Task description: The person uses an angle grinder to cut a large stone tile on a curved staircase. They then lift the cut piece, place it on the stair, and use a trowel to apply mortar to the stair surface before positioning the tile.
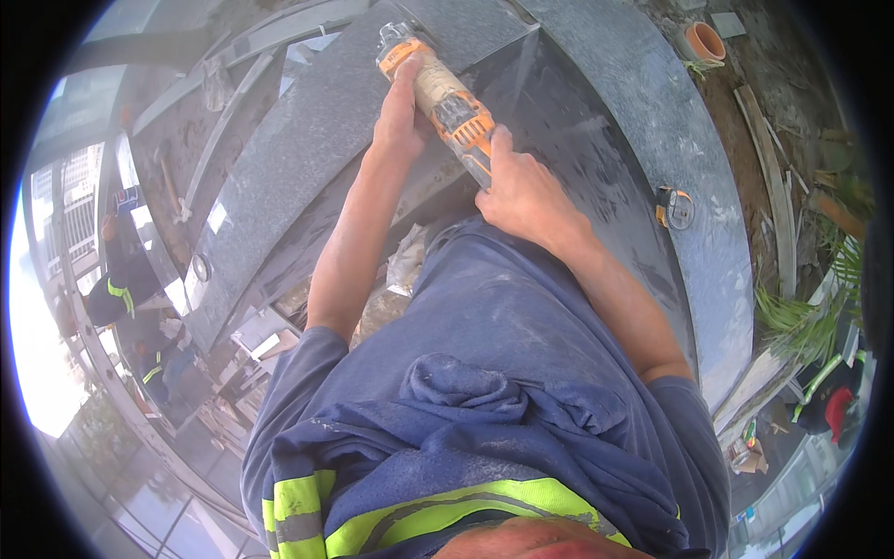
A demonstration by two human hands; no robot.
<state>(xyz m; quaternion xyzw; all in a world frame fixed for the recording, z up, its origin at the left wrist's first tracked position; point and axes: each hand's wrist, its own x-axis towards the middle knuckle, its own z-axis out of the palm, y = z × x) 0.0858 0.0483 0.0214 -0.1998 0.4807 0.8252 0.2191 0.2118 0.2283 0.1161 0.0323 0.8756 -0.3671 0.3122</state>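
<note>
Both my hands hold a dusty orange and grey angle grinder (438,93) at the top of the view, with its head pointing to the far left. My left hand (399,116) is closed round the front of its body, just behind the head. The fingers of my right hand (523,191) wrap the rear handle. No disc can be made out on the head. Beneath the tool lies a grey stone slab (289,154), and a darker, dust-streaked stone surface (577,140) slopes down beside it on the right.
On the right-hand slab (689,130) lies a yellow and black tape measure (675,207). An orange pipe end (705,42) and wooden planks (771,177) rest on soil beyond. A ring-shaped roll (201,267) sits on the left slab. Another person (126,279) in reflective clothing is at far left.
</note>
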